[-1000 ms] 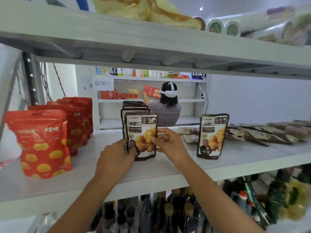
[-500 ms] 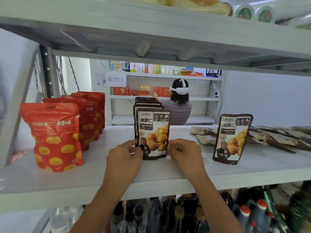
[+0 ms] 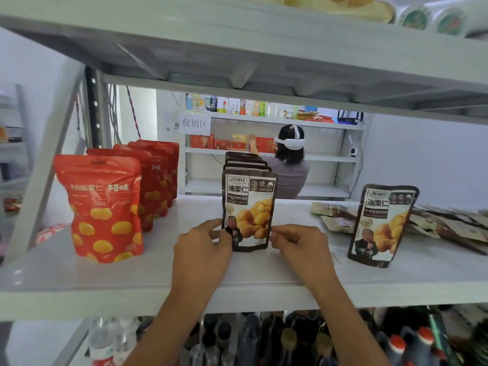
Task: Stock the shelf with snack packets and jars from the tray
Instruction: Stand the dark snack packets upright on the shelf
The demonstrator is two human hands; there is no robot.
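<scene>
One white shelf (image 3: 132,281) bears a row of red packets (image 3: 105,207) at left; mid-board, the front brown packet (image 3: 249,204) of a file stands upright near the front edge, its lower corners pinched between curled fingers of the left hand (image 3: 200,252) and right hand (image 3: 303,247), one at each side

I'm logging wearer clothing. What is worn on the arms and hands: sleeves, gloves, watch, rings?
Nothing worn shows: left hand and right hand ungloved, left forearm and right forearm bare to the frame's edge; no sleeve, watch, ring or band visible.
</scene>
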